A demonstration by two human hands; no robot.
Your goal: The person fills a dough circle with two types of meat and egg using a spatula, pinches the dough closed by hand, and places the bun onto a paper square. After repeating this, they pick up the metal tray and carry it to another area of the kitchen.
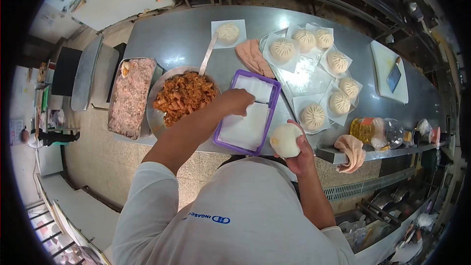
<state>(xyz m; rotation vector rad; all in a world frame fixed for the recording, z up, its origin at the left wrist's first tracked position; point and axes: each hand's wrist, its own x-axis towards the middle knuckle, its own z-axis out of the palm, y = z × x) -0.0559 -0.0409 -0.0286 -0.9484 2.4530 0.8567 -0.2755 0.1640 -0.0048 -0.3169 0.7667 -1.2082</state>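
Note:
My left hand (239,102) reaches over a purple plastic tray (216,140) holding stacks of white paper squares (245,126). Its fingers are curled together at the edge of the paper; whether a sheet is pinched between them I cannot make out. In my right hand (303,158) rests a round, pale dough bun (286,140), smooth side showing, with an orange-brown stain on its left. The fingers wrap round it from below and the right. Several pleated buns (313,117) sit on paper squares on a metal tray (299,81) just beyond.
Left of the purple tray are a bowl of reddish-brown filling (184,95) with a metal-handled utensil (208,54) and a metal pan of minced meat (131,95). Another pleated bun (227,33), cloths (255,58), a white board with a blade (394,78) and an oil bottle (361,128) also lie around.

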